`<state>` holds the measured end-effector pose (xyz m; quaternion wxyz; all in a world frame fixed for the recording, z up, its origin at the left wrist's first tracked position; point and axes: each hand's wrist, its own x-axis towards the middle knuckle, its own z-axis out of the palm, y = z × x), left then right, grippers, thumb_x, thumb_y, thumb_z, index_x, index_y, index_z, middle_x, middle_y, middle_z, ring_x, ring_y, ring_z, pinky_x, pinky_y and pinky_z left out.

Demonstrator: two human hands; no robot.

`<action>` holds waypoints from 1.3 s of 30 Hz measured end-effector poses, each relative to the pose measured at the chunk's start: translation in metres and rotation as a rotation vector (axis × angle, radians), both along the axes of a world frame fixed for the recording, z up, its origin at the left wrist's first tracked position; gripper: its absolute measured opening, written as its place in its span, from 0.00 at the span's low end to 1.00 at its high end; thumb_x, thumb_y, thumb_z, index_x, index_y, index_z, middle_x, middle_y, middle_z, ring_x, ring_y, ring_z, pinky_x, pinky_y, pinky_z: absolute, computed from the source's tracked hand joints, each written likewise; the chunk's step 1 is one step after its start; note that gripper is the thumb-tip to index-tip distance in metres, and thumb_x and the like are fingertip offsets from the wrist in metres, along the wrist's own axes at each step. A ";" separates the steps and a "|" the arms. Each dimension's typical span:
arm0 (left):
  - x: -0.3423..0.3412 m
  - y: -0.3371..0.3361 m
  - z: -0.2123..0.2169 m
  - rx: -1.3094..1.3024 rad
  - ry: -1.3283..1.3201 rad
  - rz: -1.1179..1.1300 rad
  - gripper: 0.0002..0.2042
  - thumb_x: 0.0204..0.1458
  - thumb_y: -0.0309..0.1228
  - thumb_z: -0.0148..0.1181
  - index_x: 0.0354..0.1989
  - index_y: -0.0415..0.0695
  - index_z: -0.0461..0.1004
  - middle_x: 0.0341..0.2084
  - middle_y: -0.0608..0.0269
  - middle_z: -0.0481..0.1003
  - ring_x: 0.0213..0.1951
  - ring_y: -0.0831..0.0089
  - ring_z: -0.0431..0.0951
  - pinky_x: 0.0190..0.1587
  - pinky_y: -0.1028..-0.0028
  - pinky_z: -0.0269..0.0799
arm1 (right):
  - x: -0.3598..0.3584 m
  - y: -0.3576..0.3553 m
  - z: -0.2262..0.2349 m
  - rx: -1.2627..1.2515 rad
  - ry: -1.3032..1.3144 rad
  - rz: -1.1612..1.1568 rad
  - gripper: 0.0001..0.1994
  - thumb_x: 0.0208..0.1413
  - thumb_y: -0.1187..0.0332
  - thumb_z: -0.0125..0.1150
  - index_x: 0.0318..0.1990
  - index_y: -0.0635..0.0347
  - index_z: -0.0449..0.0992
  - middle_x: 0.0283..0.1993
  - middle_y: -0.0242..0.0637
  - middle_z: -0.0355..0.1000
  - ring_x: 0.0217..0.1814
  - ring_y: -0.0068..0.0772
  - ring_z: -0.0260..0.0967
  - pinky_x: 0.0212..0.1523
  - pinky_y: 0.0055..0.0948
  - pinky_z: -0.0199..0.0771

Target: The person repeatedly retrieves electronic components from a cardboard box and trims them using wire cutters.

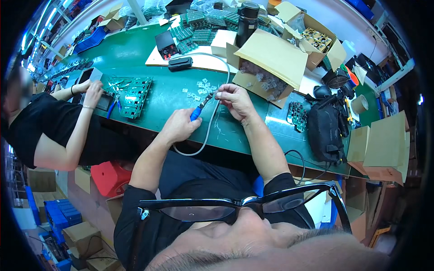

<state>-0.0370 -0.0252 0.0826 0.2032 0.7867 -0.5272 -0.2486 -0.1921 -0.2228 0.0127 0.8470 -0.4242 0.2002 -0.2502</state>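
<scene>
My left hand (180, 125) is closed round a blue-handled tool (196, 113) with a slim metal front end, tilted up and to the right. A thick grey cable (208, 131) loops from below that hand, passes between my hands and runs on toward the back of the bench. Close by the tool's tip, my right hand (236, 101) pinches with thumb and forefinger. What it holds, if anything, is too small to make out. Just beyond my hands lie several small whitish clear plastic pieces (199, 94) on the green bench top (174, 86).
A co-worker's hands (92, 92) are at the left, beside green circuit boards (135, 97). An open carton (271, 54) of clear parts, a black bottle (247, 25) and a black case (180, 64) stand behind. To the right are another board (297, 115) and a black bag (324, 131).
</scene>
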 end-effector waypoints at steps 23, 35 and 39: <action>0.073 -0.005 -0.085 -0.183 1.779 -0.115 0.36 0.57 0.36 0.62 0.72 0.28 0.61 0.49 0.50 0.79 0.51 0.57 0.81 0.63 0.52 0.75 | 0.002 -0.013 -0.012 -1.009 0.572 -0.516 0.17 0.50 0.72 0.71 0.50 0.59 0.85 0.51 0.45 0.81 0.39 0.39 0.80 0.48 0.35 0.81; 0.074 -0.006 -0.085 -0.186 1.780 -0.094 0.36 0.58 0.37 0.60 0.72 0.28 0.61 0.48 0.49 0.79 0.50 0.55 0.81 0.63 0.52 0.74 | -0.022 -0.055 -0.014 -1.126 0.911 -0.547 0.11 0.60 0.72 0.64 0.48 0.64 0.83 0.47 0.47 0.81 0.49 0.51 0.81 0.53 0.44 0.81; 0.072 -0.004 -0.087 -0.208 1.779 -0.091 0.35 0.59 0.37 0.60 0.72 0.28 0.61 0.48 0.49 0.79 0.51 0.54 0.82 0.63 0.52 0.75 | -0.013 -0.047 -0.007 -0.551 0.505 -0.314 0.07 0.62 0.73 0.67 0.45 0.65 0.82 0.42 0.40 0.81 0.43 0.34 0.81 0.47 0.35 0.82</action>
